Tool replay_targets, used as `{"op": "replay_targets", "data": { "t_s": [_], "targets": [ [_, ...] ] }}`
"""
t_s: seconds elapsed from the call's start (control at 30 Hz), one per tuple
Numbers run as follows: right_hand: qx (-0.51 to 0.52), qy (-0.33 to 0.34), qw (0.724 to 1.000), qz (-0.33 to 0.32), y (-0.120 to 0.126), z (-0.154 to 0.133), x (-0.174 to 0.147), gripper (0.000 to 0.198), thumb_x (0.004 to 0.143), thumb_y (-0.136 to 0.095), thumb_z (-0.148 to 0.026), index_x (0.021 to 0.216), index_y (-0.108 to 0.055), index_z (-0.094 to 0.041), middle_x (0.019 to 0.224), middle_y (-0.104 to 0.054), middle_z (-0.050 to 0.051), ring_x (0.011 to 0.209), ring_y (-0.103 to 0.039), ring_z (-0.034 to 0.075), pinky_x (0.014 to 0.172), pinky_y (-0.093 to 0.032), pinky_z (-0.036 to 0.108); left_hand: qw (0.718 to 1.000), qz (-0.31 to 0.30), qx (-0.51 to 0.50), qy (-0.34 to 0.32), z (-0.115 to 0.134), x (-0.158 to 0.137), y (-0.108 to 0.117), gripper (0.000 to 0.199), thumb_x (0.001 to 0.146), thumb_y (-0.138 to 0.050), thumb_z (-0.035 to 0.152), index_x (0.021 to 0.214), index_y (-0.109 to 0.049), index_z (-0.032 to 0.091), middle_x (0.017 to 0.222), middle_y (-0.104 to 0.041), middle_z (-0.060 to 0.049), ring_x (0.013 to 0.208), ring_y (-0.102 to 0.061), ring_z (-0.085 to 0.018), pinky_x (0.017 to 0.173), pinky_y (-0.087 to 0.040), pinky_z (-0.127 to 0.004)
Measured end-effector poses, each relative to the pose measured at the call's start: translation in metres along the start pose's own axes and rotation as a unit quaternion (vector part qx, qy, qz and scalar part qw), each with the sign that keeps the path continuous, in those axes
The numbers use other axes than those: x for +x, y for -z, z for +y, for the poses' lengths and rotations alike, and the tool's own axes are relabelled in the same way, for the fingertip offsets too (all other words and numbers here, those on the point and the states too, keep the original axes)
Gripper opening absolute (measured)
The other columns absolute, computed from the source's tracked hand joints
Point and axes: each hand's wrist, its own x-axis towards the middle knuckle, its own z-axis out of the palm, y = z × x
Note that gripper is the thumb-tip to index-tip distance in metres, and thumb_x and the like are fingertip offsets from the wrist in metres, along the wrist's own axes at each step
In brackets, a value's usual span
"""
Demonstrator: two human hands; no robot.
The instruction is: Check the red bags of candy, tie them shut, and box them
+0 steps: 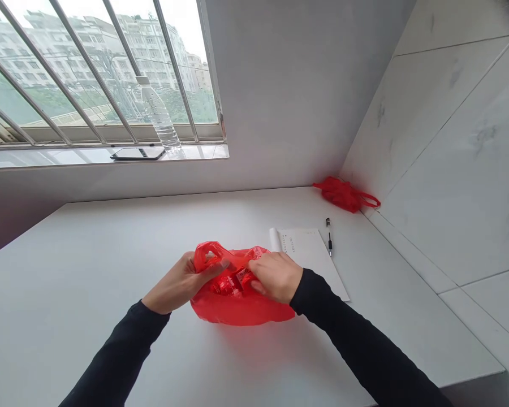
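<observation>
A red plastic bag (244, 310) is held over the white table, its mouth facing up. My left hand (186, 281) grips the bag's left rim near a handle loop, thumb lying across the opening. At the right side of the mouth is my right hand (275, 276), its fingers curled and partly inside the bag. Whether those fingers pinch the bag's edge or an item within cannot be made out. Red shiny packets (229, 285) with pale print show inside the opening; the rest of the contents is hidden by the bag.
Behind my right hand lies an open notepad (309, 249), with a pen (330, 237) beside it. Another crumpled red bag (343, 194) sits in the far right corner against the wall. A clear bottle (161, 118) and a phone (138, 154) rest on the windowsill.
</observation>
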Motion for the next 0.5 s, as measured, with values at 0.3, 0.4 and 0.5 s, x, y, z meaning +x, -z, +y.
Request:
{"op": "replay_targets", "data": {
  "t_s": [0.3,0.4,0.5],
  "targets": [
    [-0.061,0.035,0.994,-0.088,0.025,-0.001,-0.024,0.019,0.087,-0.057,-0.027,0.07,-0.063,-0.019,0.068,-0.064,0.003,0.064,-0.059,0.018,0.053,-0.032,0.028,0.999,-0.014,-0.029,0.025,0.006,-0.006,-0.001,0.035,0.08,-0.07,0.054,0.074,-0.068,0.02,0.069,-0.065,-0.005,0.064,-0.062,-0.022,0.055,-0.052,-0.031],
    [-0.073,0.051,0.987,-0.132,0.031,-0.006,-0.029,0.016,0.085,-0.055,-0.023,0.074,-0.066,-0.018,0.067,-0.064,0.003,0.062,-0.059,0.017,0.053,-0.034,0.027,0.997,-0.075,-0.017,0.029,0.007,-0.008,0.003,0.03,0.081,-0.071,0.048,0.08,-0.069,0.019,0.075,-0.066,-0.006,0.068,-0.063,-0.022,0.06,-0.052,-0.03],
    [-0.072,0.069,0.984,-0.15,0.033,-0.011,-0.029,0.018,0.085,-0.054,-0.024,0.077,-0.068,-0.018,0.067,-0.064,0.003,0.061,-0.057,0.017,0.052,-0.034,0.028,0.989,-0.148,-0.011,0.02,0.004,-0.009,0.007,0.023,0.08,-0.074,0.041,0.08,-0.067,0.019,0.078,-0.066,-0.004,0.071,-0.062,-0.02,0.062,-0.051,-0.028]
  ]
}}
